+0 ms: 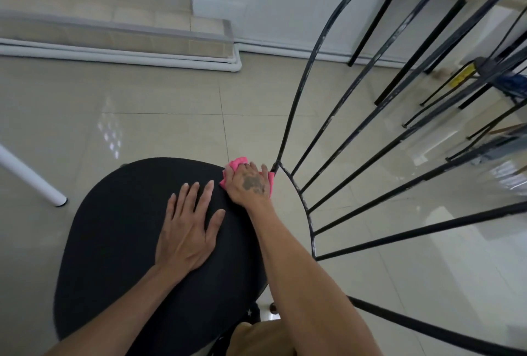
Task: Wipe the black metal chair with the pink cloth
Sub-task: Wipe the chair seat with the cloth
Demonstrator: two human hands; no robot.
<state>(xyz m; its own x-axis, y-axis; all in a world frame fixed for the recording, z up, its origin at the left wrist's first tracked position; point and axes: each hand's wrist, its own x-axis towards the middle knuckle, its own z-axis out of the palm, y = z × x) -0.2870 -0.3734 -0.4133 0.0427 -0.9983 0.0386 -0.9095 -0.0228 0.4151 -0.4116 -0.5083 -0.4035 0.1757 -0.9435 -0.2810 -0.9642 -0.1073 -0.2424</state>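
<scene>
The black metal chair fills the head view: a round black padded seat (pixel 114 236) at lower left and a curved back of thin black bars (pixel 356 133) fanning out to the right, with chipped paint. My right hand (pixel 251 181) presses the pink cloth (pixel 236 163) against the seat's far right edge, where the back frame meets the seat. Most of the cloth is hidden under the hand. My left hand (pixel 188 227) lies flat on the seat, fingers spread, holding nothing.
Glossy beige floor tiles (pixel 159 116) surround the chair. A white table leg (pixel 31 178) stands at the left. Tiled steps (pixel 119 33) with white pipes along their base run across the back. Black legs of other furniture (pixel 422 50) stand at the upper right by the white wall.
</scene>
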